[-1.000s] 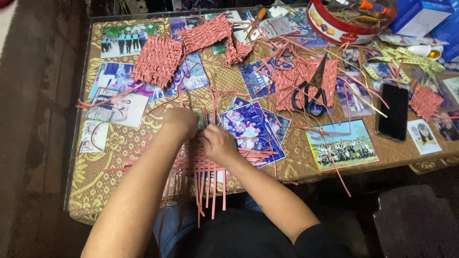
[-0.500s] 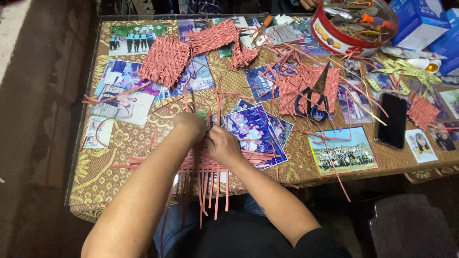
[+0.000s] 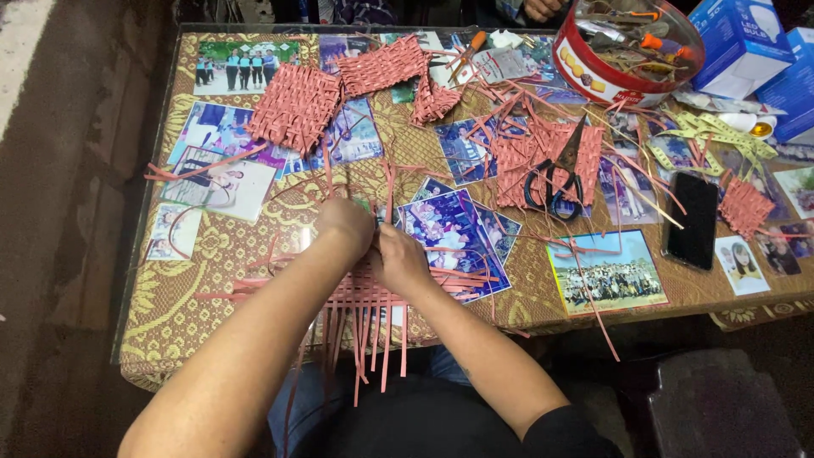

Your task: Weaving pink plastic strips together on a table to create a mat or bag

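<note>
**Q:** Where does the work lie, relative to your hands?

**A:** The part-woven red strip mat point(image 3: 373, 297) sits at lower centre of the frame, on the near edge of the glass-topped table point(image 3: 170, 322). Your left hand point(image 3: 346, 227) and right hand point(image 3: 400, 259) meet at its upper edge, touching each other, fingers curled closed onto the strips there. Which single strip is pinched cannot be told.

**Q:** Which way does it run?

**A:** The loose strip ends point(image 3: 373, 356) point down the frame, over the table edge toward you; that is the long axis. Cross strips run left to right under your wrists. The mat lies just below both hands, the right hand slightly nearer.

**Q:** What surrounds it?

**A:** Finished woven squares point(image 3: 297, 106) lie at upper left, scissors point(image 3: 555, 182) at right of centre, well apart.
</note>
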